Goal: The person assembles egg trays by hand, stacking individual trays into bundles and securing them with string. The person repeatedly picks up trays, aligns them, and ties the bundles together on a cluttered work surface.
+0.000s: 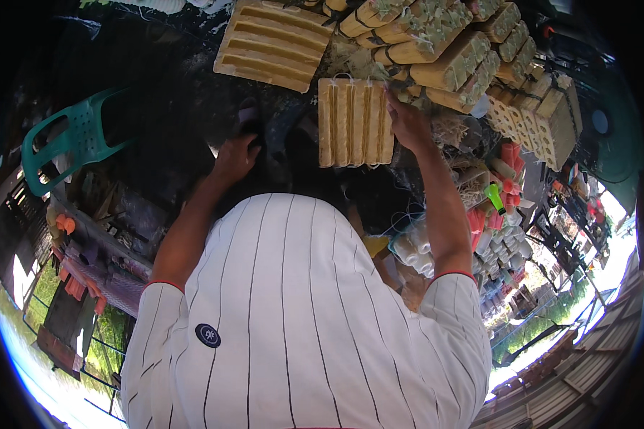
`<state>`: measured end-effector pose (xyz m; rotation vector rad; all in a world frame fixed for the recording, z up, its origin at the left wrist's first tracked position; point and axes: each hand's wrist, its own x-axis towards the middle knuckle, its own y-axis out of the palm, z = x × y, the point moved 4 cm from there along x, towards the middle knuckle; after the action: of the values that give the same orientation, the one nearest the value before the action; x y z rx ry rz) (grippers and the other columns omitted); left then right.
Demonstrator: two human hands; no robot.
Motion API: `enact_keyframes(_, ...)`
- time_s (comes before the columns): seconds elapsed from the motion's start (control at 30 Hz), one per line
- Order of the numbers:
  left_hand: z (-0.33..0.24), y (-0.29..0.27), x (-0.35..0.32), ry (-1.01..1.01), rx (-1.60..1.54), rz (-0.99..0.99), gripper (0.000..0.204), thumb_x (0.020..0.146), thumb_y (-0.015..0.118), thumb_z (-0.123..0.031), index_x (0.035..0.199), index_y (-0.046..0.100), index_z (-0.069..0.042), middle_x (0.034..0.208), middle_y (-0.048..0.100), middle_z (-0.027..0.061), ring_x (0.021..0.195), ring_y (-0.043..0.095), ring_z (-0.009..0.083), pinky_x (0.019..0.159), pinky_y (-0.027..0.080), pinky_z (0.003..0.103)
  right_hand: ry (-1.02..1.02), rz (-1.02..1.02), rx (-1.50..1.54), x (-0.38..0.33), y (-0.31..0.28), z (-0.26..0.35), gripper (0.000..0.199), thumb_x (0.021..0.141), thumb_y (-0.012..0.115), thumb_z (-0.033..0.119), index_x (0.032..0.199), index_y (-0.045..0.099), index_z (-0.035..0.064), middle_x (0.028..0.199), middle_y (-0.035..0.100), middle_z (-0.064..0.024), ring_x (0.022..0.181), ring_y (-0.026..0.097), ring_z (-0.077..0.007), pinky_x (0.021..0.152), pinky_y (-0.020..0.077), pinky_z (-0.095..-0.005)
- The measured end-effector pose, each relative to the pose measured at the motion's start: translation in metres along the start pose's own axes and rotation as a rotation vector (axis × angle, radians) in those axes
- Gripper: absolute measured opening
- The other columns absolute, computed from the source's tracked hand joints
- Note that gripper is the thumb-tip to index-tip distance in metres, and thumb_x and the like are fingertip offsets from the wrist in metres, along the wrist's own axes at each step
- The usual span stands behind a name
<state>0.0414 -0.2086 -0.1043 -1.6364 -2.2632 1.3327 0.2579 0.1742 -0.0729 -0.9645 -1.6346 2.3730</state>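
Note:
My right hand [410,127] grips the right edge of a tan grooved block [355,123], its fingers closed along the side. Several lengthwise grooves run down the block, and thin pale strings show at its top and bottom ends. Off to the left, away from the block, my left hand [234,157] hangs over the dark ground with nothing seen in it and its fingers apart. Beyond the block, a larger tan grooved slab [273,44] lies with its ridges running across.
Bundles of tan blocks [436,53] tied with dark bands are stacked at the far right. Beside them stands a tan block with rows of holes [526,121]. A green plastic chair [75,139] is at left. White rolls [504,247] and a bright green object [494,196] lie at right.

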Motion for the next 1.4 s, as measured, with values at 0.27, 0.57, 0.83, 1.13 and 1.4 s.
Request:
enact_keyframes(0.27,-0.004,0.001,0.004,-0.026,-0.013,0.002,0.038,0.095,0.072,-0.023,0.126,0.07,-0.003,0.119,0.073,0.0256,0.108,0.07,0.0448,0.095,0.055,0.051,-0.005,0.049,-0.249,0.0,-0.006,0.009,0.065,0.105,0.058,0.022,0.166,0.036,0.0271,0.09,0.073,-0.0168,0.081,0.073,-0.0358,0.067,0.0567,-0.0517)
enact_keyframes(0.57,0.004,0.001,0.002,-0.004,0.007,-0.03,0.039,0.094,0.073,-0.023,0.127,0.07,-0.003,0.12,0.073,0.025,0.108,0.07,0.044,0.094,0.056,0.051,-0.033,-0.025,-0.435,-0.006,-0.025,0.015,0.057,0.099,0.066,0.023,0.155,0.053,0.0182,0.099,0.07,-0.0145,0.085,0.072,-0.0348,0.07,0.0581,-0.0497)
enact_keyframes(0.83,0.027,0.006,0.01,-0.196,-0.432,-0.058,0.046,0.091,0.079,-0.026,0.129,0.068,-0.002,0.113,0.074,0.0204,0.104,0.073,0.0341,0.087,0.058,0.042,0.151,-0.245,-0.11,-0.07,0.014,-0.04,0.039,0.091,0.07,0.014,0.13,0.066,0.0094,0.116,0.067,-0.0123,0.091,0.071,-0.0384,0.079,0.059,-0.0537)
enact_keyframes(1.13,0.021,-0.042,0.074,-0.375,-1.495,-0.279,0.048,0.099,0.077,-0.029,0.133,0.061,0.001,0.115,0.069,0.0056,0.105,0.069,0.0191,0.081,0.055,0.035,0.037,-0.292,-0.159,-0.057,0.0,0.055,0.048,0.09,0.074,0.013,0.135,0.06,0.0042,0.132,0.059,-0.0172,0.104,0.069,-0.0389,0.087,0.0569,-0.0527)
enact_keyframes(1.4,0.03,-0.044,0.116,-0.368,-1.609,-0.257,0.037,0.102,0.074,-0.025,0.128,0.059,-0.004,0.116,0.068,0.008,0.106,0.069,0.0204,0.083,0.057,0.038,0.01,-0.361,0.109,-0.057,-0.002,0.139,0.009,0.08,0.075,0.008,0.088,0.075,0.0018,0.12,0.071,-0.0154,0.095,0.07,-0.0374,0.089,0.0565,-0.0497)
